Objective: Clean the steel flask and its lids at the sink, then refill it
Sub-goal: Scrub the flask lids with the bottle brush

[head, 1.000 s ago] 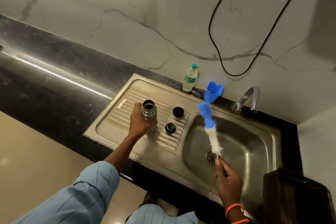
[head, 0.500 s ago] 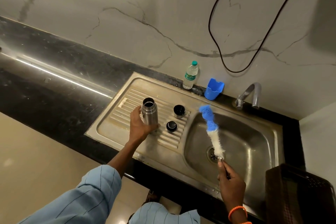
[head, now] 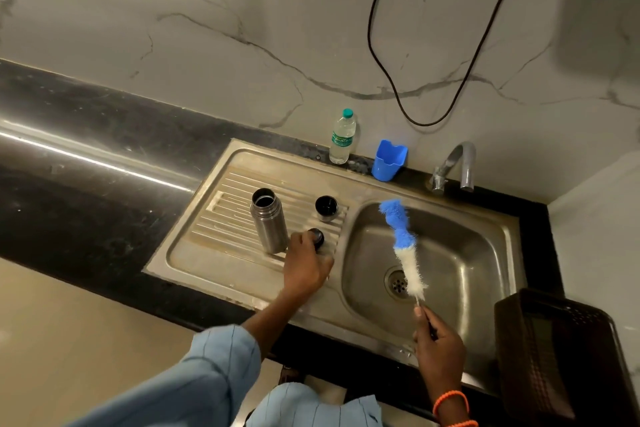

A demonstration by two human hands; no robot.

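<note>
Brushed steel flask point(head: 268, 222); dull, stained steel sink point(head: 460, 253); glossy black counter point(head: 86, 156); clear plastic bottle point(head: 343, 139); fluffy bristled brush point(head: 403, 246); veined marble wall point(head: 207, 28).

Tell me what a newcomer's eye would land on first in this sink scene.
The blue-and-white bottle brush stands out most, held by the right hand and slanting up over the sink basin. Next comes the open steel flask, upright on the ribbed drainboard, with the left hand at the small black lid beside it. A second lid sits behind.
</note>
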